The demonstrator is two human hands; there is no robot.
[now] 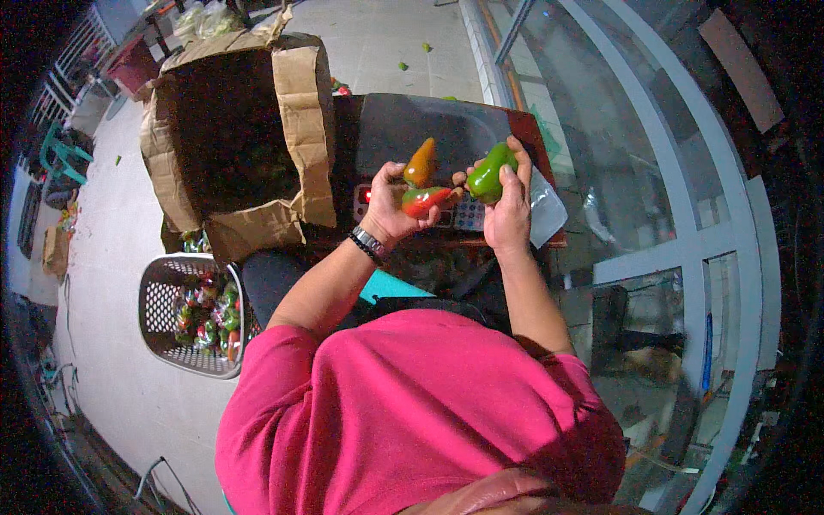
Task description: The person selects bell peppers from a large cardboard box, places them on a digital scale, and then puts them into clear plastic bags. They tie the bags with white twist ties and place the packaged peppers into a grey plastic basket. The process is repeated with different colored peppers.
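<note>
In the head view, an orange pepper (421, 165) and a red-and-green pepper (425, 202) are held together in the left hand (395, 202), the orange one tip up and the red-and-green one lying across below it. A green pepper (493, 174) is grasped by the right hand (508, 206), with the thumb laid against its side. All three peppers are held above a scale (386, 129), whose keypad and red-lit display are partly covered by the hands. The scale is set on a brown counter (532, 142), and a clear plastic sheet or bag (547, 210) is seen at the counter's right end. To the left, a large open brown carton (305, 129) is placed, its interior shadowed. Below it, plastic-wrapped peppers (208, 313) are contained in a perforated basket (154, 318) on the pale floor (112, 360).
</note>
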